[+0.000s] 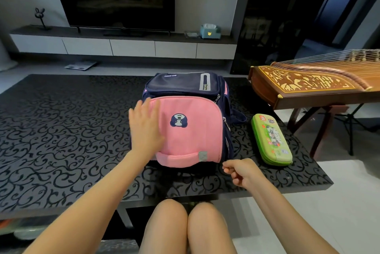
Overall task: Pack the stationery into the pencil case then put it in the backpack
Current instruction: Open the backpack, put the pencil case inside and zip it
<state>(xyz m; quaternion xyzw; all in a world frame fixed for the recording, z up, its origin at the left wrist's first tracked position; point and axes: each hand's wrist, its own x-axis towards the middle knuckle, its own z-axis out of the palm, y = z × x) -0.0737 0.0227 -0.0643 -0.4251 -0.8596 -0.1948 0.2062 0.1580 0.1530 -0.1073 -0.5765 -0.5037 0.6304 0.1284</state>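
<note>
Backpack (pixel 191 130), soft pink fabric, lies under your flat, spread left hand (pixel 145 128). Your right hand (pixel 240 171) curls at its near corner, grip unclear; rounded green case (pixel 271 140) lies right.

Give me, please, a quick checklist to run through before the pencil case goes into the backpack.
1. Pencil case closed: ok, it looks shut.
2. Pencil case reachable: ok, it lies on the table right of the backpack, apart from it.
3. Backpack open: not ok, no compartment shows an opening.
4. Backpack steadied: ok, the left hand lies flat on its pink front.
5. Right hand free: cannot tell; its fingers curl by the backpack's near corner, perhaps pinching a zip pull.
</note>
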